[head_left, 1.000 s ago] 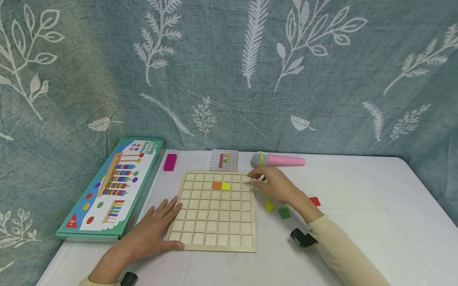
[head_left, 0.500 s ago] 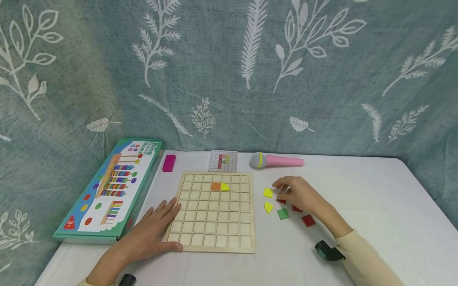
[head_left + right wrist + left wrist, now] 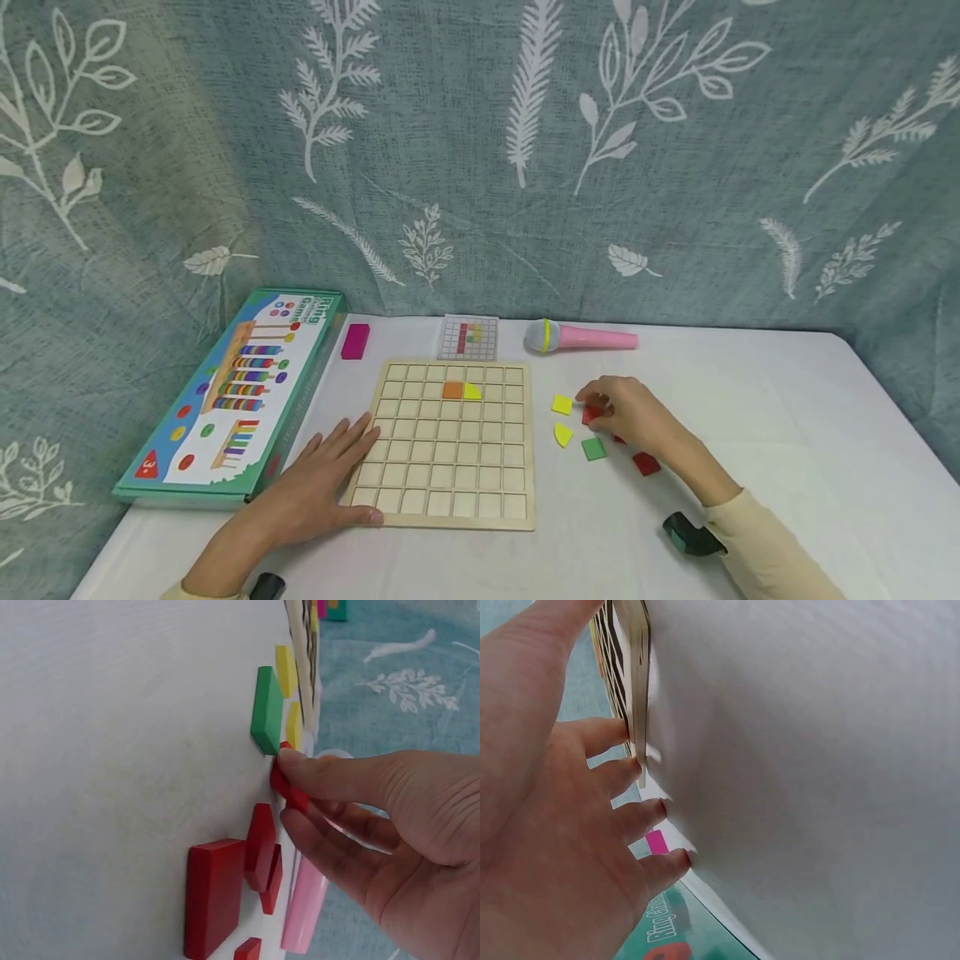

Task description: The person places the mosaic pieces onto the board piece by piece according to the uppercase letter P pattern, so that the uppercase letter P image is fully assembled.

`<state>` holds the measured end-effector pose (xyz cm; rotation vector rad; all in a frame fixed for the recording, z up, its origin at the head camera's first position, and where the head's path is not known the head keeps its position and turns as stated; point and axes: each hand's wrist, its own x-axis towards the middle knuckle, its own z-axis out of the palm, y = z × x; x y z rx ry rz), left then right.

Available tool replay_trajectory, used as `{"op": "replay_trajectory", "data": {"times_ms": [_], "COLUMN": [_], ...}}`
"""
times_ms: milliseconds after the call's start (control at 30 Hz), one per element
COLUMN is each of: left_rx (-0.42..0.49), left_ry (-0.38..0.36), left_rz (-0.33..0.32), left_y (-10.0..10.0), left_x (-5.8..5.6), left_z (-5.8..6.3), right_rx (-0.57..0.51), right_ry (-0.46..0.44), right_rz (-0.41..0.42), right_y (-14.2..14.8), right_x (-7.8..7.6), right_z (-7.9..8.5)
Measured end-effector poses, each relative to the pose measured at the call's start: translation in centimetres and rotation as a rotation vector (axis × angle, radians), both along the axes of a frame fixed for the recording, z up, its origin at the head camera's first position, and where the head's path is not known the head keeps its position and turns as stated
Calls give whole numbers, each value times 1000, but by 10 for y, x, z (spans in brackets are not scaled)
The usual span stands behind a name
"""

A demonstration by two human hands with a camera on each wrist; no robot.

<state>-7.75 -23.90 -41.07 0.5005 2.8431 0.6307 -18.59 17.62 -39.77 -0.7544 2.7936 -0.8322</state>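
Note:
My left hand (image 3: 318,479) lies spread along the left side of the wooden grid board (image 3: 442,475), fingertips and thumb on its edge. In the board's upper part sit an orange square tile (image 3: 452,390) and a yellow quarter-round tile (image 3: 472,391), side by side. Right of the board, my right hand (image 3: 637,417) pinches a red tile (image 3: 280,782) between thumb and fingers, low over the table. Close by lie a yellow square tile (image 3: 562,404), a yellow rounded tile (image 3: 563,434), a green square tile (image 3: 593,449) and several red tiles (image 3: 214,896), partly hidden by the hand in the head view.
A toy box (image 3: 240,375) lies at the left. Along the back of the white table (image 3: 765,417) are a magenta block (image 3: 356,342), a small pattern card (image 3: 450,337) and a pink toy microphone (image 3: 592,337). A patterned curtain (image 3: 480,208) hangs behind.
My right hand has moved from the board's upper right corner right and down to the loose tiles, and now pinches a red one. The left hand stays in place.

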Motion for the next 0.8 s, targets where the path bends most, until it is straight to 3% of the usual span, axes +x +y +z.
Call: {"op": "replay_trajectory", "data": {"times_ms": [467,800], "left_rx": [4,6], "left_ry": [-4,-10], "left_rz": [3,3], "left_y": [1,0], "left_x": [-1,0], "left_z": [1,0], "right_rx": [-62,-196], "right_ry": [69,-20], "right_rz": [100,181], "right_y": [-9,-38], "right_x": [-10,-25], "right_z": [13,6]}}
